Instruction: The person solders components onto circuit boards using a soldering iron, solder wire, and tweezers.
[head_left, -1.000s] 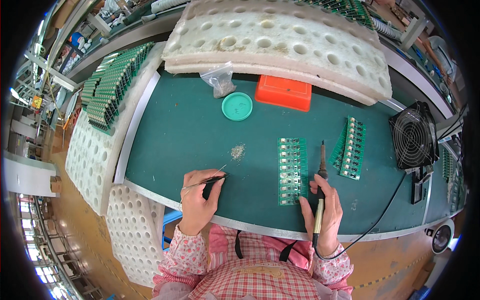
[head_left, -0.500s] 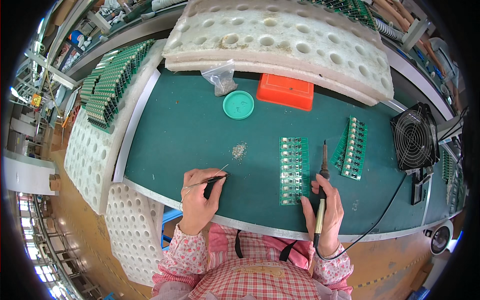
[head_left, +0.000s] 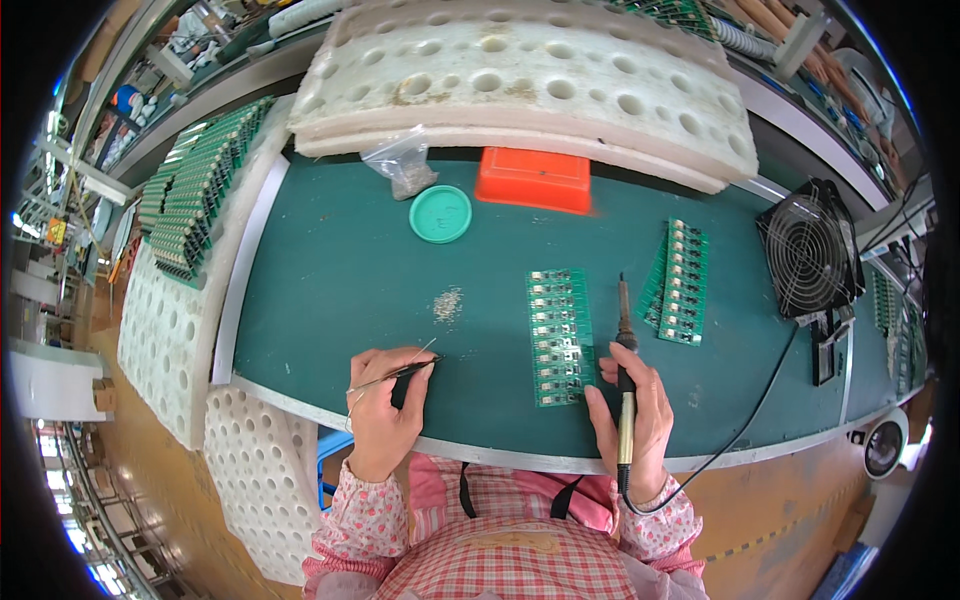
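My left hand [head_left: 385, 420] is closed around a pair of dark tweezers [head_left: 410, 369], their tips just above the green mat. A thin solder wire [head_left: 427, 346] also passes through its fingers. In my right hand [head_left: 648, 415] is a soldering iron [head_left: 626, 383], gripped by its handle with the tip pointing away from me. Between the hands lies a green circuit board strip [head_left: 557, 335] carrying a row of parts; my right thumb is close to its near right edge. Beyond the tweezers is a small heap of tiny pale components [head_left: 447, 304].
At the back sit a bag of components [head_left: 408, 175], a green round lid [head_left: 440, 214] and a red tray [head_left: 535, 180], before a holed foam block [head_left: 520, 90]. More board strips [head_left: 685, 282] and a black fan [head_left: 812, 250] stand right. Upright boards [head_left: 195, 205] fill foam at left.
The whole view has shifted, so the table's things appear further left. Both hands keep their grips on the tweezers, solder wire and soldering iron, staying about where they were.
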